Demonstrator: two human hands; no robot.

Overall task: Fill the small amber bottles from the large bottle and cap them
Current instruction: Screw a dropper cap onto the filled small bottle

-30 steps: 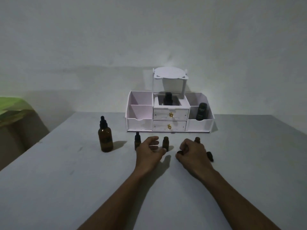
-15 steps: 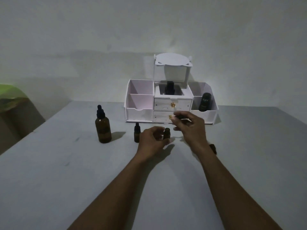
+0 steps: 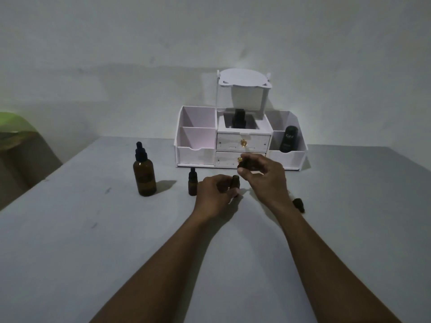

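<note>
The large amber bottle [image 3: 144,178] with a black dropper top stands upright at the left of the grey table [image 3: 93,229]. A small capped amber bottle [image 3: 192,185] stands right of it. My left hand [image 3: 215,197] is closed around an uncapped small amber bottle [image 3: 235,183] standing on the table. My right hand [image 3: 263,178] hovers just above and right of that bottle, pinching a small black cap [image 3: 243,165] in its fingertips. Another small dark bottle [image 3: 299,204] lies on its side by my right wrist, partly hidden.
A white organiser [image 3: 240,141] with two drawers, side bins and a raised mirror stands against the wall. It holds a dark bottle [image 3: 239,119] in the middle and a black container [image 3: 288,139] in the right bin. A green-covered object [image 3: 14,131] sits far left.
My right hand rose from the table with the cap and moved left over the bottle held by my left hand. The view shifted slightly downward.
</note>
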